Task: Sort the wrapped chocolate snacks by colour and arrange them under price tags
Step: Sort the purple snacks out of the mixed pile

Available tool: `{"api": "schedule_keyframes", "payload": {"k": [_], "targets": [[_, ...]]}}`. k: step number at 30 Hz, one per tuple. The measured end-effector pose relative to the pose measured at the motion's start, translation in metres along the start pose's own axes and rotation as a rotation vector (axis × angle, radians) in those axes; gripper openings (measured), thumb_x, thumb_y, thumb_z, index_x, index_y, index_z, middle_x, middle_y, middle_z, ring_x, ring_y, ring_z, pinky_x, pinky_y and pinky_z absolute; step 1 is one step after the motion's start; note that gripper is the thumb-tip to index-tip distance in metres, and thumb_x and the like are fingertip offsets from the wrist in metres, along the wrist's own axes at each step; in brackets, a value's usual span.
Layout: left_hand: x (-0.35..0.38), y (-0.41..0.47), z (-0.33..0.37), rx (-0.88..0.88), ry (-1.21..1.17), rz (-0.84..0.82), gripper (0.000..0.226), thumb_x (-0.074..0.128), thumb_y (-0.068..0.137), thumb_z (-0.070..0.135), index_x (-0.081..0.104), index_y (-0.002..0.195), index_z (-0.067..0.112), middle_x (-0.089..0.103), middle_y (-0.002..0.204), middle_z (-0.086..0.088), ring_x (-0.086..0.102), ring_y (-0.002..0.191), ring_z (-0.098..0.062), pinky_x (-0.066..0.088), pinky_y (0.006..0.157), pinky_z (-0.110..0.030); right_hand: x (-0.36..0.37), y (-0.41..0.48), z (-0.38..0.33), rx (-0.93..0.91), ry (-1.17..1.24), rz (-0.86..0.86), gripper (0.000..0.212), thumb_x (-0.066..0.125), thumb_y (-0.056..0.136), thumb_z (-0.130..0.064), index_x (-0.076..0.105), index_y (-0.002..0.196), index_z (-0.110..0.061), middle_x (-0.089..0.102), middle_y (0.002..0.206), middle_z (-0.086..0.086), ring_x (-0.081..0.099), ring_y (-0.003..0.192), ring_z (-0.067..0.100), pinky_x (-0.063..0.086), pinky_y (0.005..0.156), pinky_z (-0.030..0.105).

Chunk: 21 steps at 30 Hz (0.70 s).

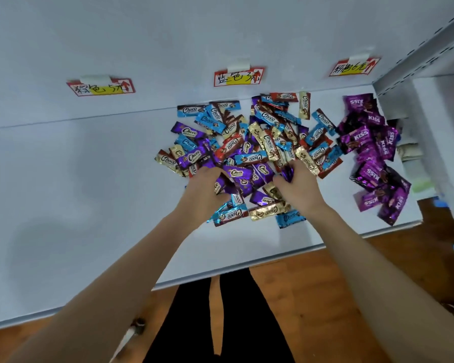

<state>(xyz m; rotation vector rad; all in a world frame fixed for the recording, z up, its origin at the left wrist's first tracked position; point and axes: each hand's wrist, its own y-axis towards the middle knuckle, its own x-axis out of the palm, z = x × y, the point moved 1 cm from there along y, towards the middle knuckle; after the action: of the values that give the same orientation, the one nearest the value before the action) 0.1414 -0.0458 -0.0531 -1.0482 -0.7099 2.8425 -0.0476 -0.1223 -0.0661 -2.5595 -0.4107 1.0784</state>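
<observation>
A mixed heap of Choco snacks [257, 142] in blue, purple, gold and red wrappers lies on the white shelf [76, 192], below the middle price tag [237, 77]. Another price tag [101, 86] hangs at the left, and a third price tag [354, 66] at the right. A separate group of magenta Kiss snacks [372, 158] lies under the right tag. My left hand [205, 187] is in the near edge of the heap, its fingers curled round purple snacks. My right hand [299, 184] pinches a purple snack [287, 174] beside it.
A grey metal upright [404, 66] and a side shelf close off the right end. The shelf's front edge [247, 268] runs diagonally above a wooden floor. The shelf under the left tag holds nothing. Blue tape bits lie at the far right.
</observation>
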Motion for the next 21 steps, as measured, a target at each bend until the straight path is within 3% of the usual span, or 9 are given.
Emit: {"api": "schedule_keyframes", "payload": {"k": [2,5,8,11,14,16,18,21], "targets": [[-0.01,0.0,-0.009,-0.028,0.054,0.053,0.024,0.067,0.084,0.018,0.063,0.105,0.007,0.06,0.11,-0.01,0.054,0.099,-0.022,0.04,0.077,-0.025,0.009,0.001,-0.007,-0.034,-0.059,-0.008,0.015,0.059,0.089,-0.021,0.048,0.096,-0.014,0.051,0.077,-0.01,0.05,0.068,0.004,0.035,0.05,0.011],[-0.02,0.0,-0.018,-0.062,0.066,0.141,0.018,0.067,0.084,0.025,0.065,0.094,0.011,0.065,0.095,-0.003,0.056,0.087,-0.019,0.041,0.069,-0.026,0.02,0.007,-0.018,-0.101,-0.142,-0.042,0.026,0.062,0.087,-0.026,0.057,0.106,-0.009,0.06,0.095,0.001,0.055,0.089,0.016,0.037,0.07,0.019],[-0.027,0.0,-0.024,-0.105,0.152,0.188,0.021,0.063,0.086,0.035,0.063,0.092,0.015,0.064,0.084,0.002,0.053,0.078,-0.017,0.038,0.062,-0.027,0.031,0.014,-0.03,-0.156,-0.171,-0.089,0.036,0.066,0.084,-0.03,0.056,0.113,-0.01,0.062,0.102,0.002,0.056,0.092,0.018,0.04,0.072,0.025],[-0.029,0.002,-0.031,-0.127,0.162,0.19,0.023,0.06,0.088,0.034,0.059,0.094,0.012,0.068,0.089,-0.002,0.058,0.079,-0.019,0.039,0.059,-0.025,0.041,0.021,-0.038,-0.207,-0.302,-0.195,0.042,0.067,0.083,-0.033,0.054,0.117,-0.011,0.064,0.104,0.002,0.059,0.093,0.02,0.04,0.073,0.024],[-0.028,0.006,-0.033,-0.172,0.017,0.163,0.016,0.058,0.09,0.027,0.053,0.098,0.014,0.064,0.091,0.001,0.06,0.08,-0.016,0.042,0.057,-0.021,0.044,0.024,-0.042,-0.238,-0.403,-0.247,0.042,0.065,0.084,-0.034,0.055,0.116,-0.009,0.064,0.11,0.009,0.059,0.1,0.026,0.048,0.083,0.034],[-0.024,0.008,-0.031,-0.198,-0.048,0.153,0.012,0.057,0.09,0.022,0.048,0.097,0.016,0.06,0.089,0.003,0.058,0.079,-0.015,0.045,0.058,-0.019,0.041,0.025,-0.043,-0.24,-0.399,-0.252,0.038,0.064,0.085,-0.033,0.057,0.114,-0.009,0.065,0.106,0.008,0.06,0.097,0.026,0.049,0.081,0.035],[-0.018,0.012,-0.025,-0.204,-0.056,0.147,0.011,0.056,0.09,0.019,0.048,0.094,0.013,0.061,0.089,0.001,0.06,0.081,-0.019,0.05,0.064,-0.028,0.034,0.024,-0.043,-0.225,-0.323,-0.236,0.032,0.063,0.086,-0.032,0.059,0.108,-0.009,0.063,0.095,0.005,0.06,0.089,0.024,0.047,0.074,0.031],[-0.008,0.021,-0.012,-0.223,0.004,0.151,0.017,0.057,0.091,0.024,0.046,0.084,0.012,0.06,0.085,-0.005,0.056,0.078,-0.022,0.043,0.064,-0.031,0.019,0.021,-0.036,-0.154,-0.158,-0.159,0.017,0.063,0.087,-0.029,0.058,0.092,-0.013,0.057,0.08,-0.004,0.055,0.074,0.013,0.042,0.065,0.019]]}}
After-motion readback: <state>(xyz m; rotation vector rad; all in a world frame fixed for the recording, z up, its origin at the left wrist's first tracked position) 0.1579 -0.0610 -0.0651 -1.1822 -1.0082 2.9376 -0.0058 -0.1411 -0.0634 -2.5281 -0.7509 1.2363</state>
